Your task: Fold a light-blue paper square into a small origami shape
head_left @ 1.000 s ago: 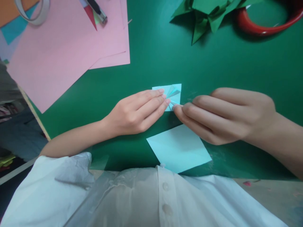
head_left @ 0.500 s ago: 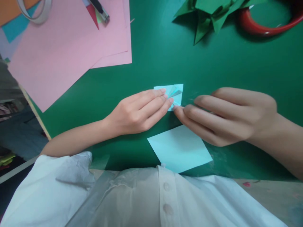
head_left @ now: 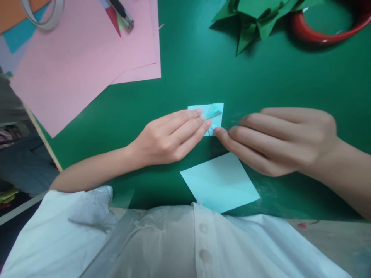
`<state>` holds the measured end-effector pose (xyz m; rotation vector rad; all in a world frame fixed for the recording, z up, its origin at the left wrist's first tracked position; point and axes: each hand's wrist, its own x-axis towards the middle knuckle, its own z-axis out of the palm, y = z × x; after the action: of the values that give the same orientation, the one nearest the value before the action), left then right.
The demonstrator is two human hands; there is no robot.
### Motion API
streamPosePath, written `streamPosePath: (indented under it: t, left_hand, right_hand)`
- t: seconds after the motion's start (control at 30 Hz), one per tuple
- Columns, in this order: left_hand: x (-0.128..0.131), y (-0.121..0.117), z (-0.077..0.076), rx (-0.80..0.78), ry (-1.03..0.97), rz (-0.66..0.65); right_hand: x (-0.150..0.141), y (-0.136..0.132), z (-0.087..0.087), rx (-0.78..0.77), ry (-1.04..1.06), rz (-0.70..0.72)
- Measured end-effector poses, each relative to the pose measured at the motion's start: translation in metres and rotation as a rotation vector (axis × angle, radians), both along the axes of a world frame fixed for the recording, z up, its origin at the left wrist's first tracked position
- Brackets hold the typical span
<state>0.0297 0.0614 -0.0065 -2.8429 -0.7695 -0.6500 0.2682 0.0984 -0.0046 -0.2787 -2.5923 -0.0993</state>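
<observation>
A small folded light-blue paper piece lies on the green table. My left hand rests on its left part, fingers close together and pressing it down. My right hand comes in from the right, its fingertips pinched at the piece's lower right corner. A flat light-blue paper square lies nearer to me, just under my right hand.
Pink paper sheets cover the upper left, with a tape roll, a red paper scrap and a stapler-like tool on them. Folded green paper shapes and a red curved object sit at the top right.
My right hand's fingertips have shifted slightly along the folded piece's lower edge. My left hand has stayed in place on it.
</observation>
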Motion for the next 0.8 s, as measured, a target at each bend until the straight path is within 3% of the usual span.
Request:
streamPosePath:
  t: [0.13, 0.2, 0.47, 0.67, 0.73, 0.8]
  left_hand:
    - [-0.0007, -0.0010, -0.0014, -0.084, -0.013, 0.020]
    - [-0.0013, -0.0016, -0.0031, -0.098, -0.028, 0.021]
    - [-0.0059, -0.0059, -0.0084, -0.299, -0.043, 0.031]
    - [-0.0033, -0.0044, -0.0061, -0.103, -0.015, 0.022]
    - [-0.0034, -0.0048, -0.0064, -0.128, -0.027, 0.024]
    - [-0.0041, -0.0059, -0.0072, -0.220, -0.040, 0.033]
  right_hand:
    - [-0.0039, -0.0013, 0.0061, -0.276, -0.084, -0.050]
    - [-0.0045, -0.0009, 0.0068, -0.333, -0.122, -0.047]
    - [-0.0016, 0.0000, 0.0038, -0.339, -0.149, -0.043]
    - [-0.0018, 0.0026, 0.0070, -0.393, -0.259, -0.032]
    - [0.0005, 0.0049, 0.0070, -0.429, -0.331, -0.036]
    - [0.0030, 0.0079, 0.0046, -0.354, -0.259, -0.016]
